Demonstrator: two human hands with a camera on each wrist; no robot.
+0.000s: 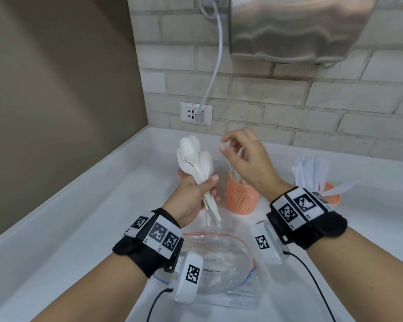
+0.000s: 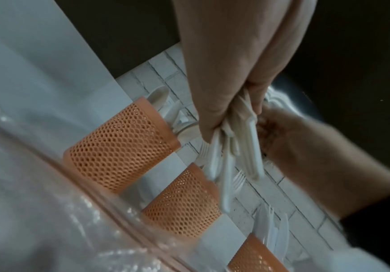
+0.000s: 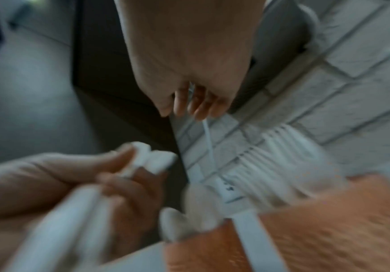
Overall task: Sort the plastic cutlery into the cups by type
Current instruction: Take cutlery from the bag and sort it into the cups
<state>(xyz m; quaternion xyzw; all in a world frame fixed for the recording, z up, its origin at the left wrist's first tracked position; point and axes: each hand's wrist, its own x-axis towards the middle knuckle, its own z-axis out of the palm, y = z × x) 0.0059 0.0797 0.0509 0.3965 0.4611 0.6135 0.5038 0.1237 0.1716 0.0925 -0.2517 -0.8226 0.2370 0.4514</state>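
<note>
My left hand (image 1: 191, 194) grips a bundle of white plastic spoons and forks (image 1: 196, 163) by the handles, bowls and tines up. It hides most of the left orange mesh cup (image 1: 180, 176). From the left wrist, that cup (image 2: 119, 145) holds spoons, the middle cup (image 2: 182, 204) forks and the right cup (image 2: 254, 257) knives. My right hand (image 1: 244, 156) hovers over the middle cup (image 1: 241, 198), fingers loosely curled. I see nothing in them. The right wrist view is blurred; it shows those fingers (image 3: 189, 103) above fork tines (image 3: 282, 147).
A crumpled clear zip bag (image 1: 219, 256) lies on the white counter (image 1: 79, 217) between my wrists. The right cup (image 1: 333, 196) holds knives. A steel hand dryer (image 1: 300, 26) hangs on the brick wall, and its cable runs to a socket (image 1: 196, 113).
</note>
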